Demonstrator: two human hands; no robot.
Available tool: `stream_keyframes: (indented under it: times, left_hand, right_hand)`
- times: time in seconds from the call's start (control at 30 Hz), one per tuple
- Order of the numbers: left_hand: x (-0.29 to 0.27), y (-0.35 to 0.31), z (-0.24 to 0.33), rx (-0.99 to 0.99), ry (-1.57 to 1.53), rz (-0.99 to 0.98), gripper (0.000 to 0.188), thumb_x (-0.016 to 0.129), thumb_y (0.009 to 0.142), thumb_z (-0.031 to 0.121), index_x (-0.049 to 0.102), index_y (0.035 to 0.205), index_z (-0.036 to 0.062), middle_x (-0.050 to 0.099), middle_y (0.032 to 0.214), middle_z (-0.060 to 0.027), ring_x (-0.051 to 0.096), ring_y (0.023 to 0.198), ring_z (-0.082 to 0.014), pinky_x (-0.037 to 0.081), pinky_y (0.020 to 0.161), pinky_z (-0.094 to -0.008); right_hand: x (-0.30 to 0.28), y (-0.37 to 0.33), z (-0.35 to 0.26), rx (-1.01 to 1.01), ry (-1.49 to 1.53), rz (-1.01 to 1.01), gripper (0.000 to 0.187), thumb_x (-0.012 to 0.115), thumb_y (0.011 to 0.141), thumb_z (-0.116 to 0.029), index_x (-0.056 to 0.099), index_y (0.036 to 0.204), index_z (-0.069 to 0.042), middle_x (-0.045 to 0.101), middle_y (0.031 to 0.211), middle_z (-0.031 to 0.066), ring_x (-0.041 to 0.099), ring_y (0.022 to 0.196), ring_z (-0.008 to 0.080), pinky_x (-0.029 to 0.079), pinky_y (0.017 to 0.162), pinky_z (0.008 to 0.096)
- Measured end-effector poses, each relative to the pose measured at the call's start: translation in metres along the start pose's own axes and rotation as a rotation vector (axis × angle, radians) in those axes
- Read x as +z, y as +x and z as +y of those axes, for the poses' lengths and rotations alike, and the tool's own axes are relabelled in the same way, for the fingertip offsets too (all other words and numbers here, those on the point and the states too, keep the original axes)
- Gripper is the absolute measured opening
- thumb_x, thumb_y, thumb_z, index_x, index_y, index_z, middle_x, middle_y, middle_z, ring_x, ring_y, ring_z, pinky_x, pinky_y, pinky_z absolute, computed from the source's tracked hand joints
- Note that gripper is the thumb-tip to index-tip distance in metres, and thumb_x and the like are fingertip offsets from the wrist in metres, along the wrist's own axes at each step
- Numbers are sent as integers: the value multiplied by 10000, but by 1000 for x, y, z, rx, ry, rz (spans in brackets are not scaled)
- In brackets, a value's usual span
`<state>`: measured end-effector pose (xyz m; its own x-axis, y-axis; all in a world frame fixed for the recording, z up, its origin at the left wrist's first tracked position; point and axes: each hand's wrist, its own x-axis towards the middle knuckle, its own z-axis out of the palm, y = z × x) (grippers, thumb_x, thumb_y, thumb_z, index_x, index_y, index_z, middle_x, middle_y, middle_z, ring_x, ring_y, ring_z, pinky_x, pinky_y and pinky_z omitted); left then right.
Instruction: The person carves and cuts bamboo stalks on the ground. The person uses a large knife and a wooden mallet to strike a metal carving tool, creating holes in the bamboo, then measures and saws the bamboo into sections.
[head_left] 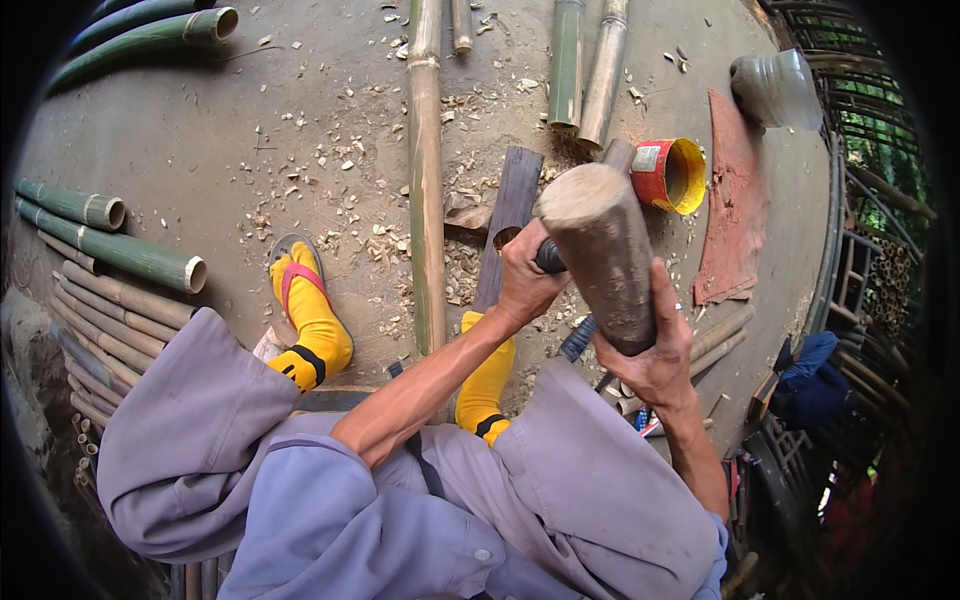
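In front of my knees I hold up a thick, round wooden block (605, 260), like a mallet head, with a pale worn end facing up. My right hand (655, 350) cups its lower end, thumb and fingers spread along the sides. My left hand (530, 275) is closed round a black grip (549, 256) that meets the block's side; I cannot tell whether the two are joined. Below my left hand a dark wooden slab (513, 200) with a hole lies on the ground. A dark ribbed handle (577, 338) shows between my arms.
A long bamboo pole (425, 180) lies left of the slab. Green bamboo (110, 240) and thin poles (125, 310) are stacked at left. A red-yellow tin (672, 175), a reddish sheet (735, 200) and a plastic jug (775, 90) stand or lie at right. Wood chips litter the ground.
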<state>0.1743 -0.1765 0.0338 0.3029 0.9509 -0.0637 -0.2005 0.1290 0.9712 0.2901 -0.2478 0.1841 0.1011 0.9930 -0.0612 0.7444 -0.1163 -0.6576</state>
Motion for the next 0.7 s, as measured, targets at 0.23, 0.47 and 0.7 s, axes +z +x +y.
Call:
stream_keyframes:
  times: [0.23,0.47,0.7]
  left_hand:
    - [-2,14,-4,223,19,-273,298,713,640,12,671,935,11,682,755,-124,686,725,-222,535,661,-327]
    - [-8,23,-19,189,26,-599,421,636,587,-26,656,999,55,656,769,-190,677,710,-288,527,643,-362]
    - [-29,7,11,378,361,-950,377,663,509,43,565,873,55,550,833,-95,559,793,-331,434,662,-416]
  right_hand:
    - [0,1,-5,46,46,15,980,773,648,-101,275,1491,-115,606,1125,240,660,928,341,531,787,386]
    - [9,-28,-2,183,20,-10,1043,785,660,-92,179,1508,-71,615,1157,215,651,992,301,523,843,374]
    - [83,-103,37,512,290,449,1090,788,650,-66,120,1512,-60,478,1352,229,590,1095,279,483,921,366]
